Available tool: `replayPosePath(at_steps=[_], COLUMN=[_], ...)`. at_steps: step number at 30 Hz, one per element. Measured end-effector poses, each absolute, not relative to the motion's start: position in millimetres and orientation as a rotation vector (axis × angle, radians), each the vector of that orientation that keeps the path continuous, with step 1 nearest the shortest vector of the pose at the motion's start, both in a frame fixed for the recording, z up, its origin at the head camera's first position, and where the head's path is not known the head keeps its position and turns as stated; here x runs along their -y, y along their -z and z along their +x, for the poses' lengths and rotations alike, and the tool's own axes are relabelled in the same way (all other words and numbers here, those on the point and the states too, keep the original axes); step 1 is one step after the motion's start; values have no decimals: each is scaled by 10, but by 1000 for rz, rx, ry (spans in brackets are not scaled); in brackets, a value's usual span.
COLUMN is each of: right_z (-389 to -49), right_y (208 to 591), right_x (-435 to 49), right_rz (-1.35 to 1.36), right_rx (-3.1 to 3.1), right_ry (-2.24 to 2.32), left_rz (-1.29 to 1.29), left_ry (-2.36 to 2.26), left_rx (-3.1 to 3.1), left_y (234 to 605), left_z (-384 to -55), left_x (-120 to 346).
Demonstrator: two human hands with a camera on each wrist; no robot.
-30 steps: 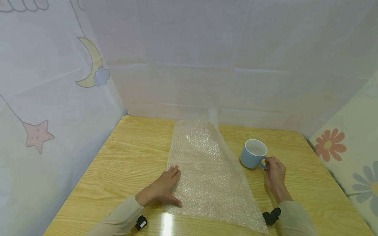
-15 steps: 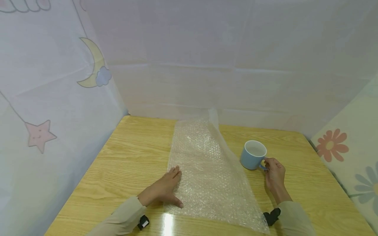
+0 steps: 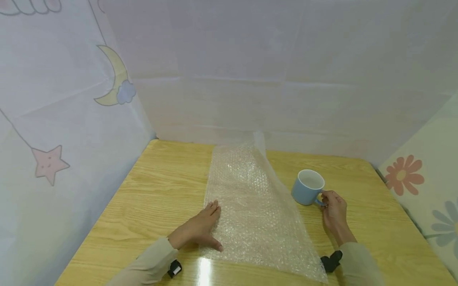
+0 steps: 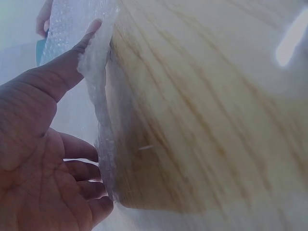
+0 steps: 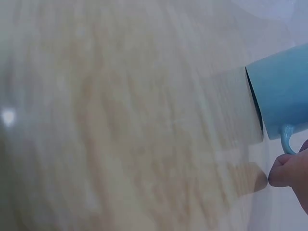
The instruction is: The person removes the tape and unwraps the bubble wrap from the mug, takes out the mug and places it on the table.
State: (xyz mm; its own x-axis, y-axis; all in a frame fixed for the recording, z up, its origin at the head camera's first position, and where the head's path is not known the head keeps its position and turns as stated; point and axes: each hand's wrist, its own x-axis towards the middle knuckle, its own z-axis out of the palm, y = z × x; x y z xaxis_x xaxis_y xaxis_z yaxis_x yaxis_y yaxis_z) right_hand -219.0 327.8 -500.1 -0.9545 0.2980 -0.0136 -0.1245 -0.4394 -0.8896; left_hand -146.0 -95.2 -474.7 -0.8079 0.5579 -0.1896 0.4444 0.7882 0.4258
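Observation:
A clear sheet of bubble wrap [image 3: 250, 206] lies lengthwise down the middle of the wooden table [image 3: 154, 186]. My left hand [image 3: 198, 228] rests flat on the wrap's near left edge, fingers straight. In the left wrist view the left hand [image 4: 43, 144] has its thumb against the bubble wrap [image 4: 96, 72]. Just right of the sheet is a light blue mug [image 3: 307, 187] with a white inside. My right hand [image 3: 332, 208] pinches its handle. The right wrist view shows the mug [image 5: 281, 96] and the fingers of my right hand [image 5: 288, 173] at its handle [image 5: 287, 139].
Pale fabric walls close in the table at the back [image 3: 250, 79], at the left with a moon and star print [image 3: 114, 79], and at the right with flowers [image 3: 402, 174]. Bare wood lies left of the sheet and right of the mug.

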Motion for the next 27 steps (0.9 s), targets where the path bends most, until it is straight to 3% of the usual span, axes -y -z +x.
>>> replayPosePath(at_steps=[13,27], right_z=[-2241,-2320], right_y=[5032,5033], right_x=[-3337,-3357], right_rz=[-140,-210], right_rx=[1547,1664], right_ry=[-2475,-2417], left_rz=[759,743], left_ry=[-492,-482], left_rx=[-2675,-2677], left_y=[4730,4724], left_z=[-1477,-1476], left_x=[926,926])
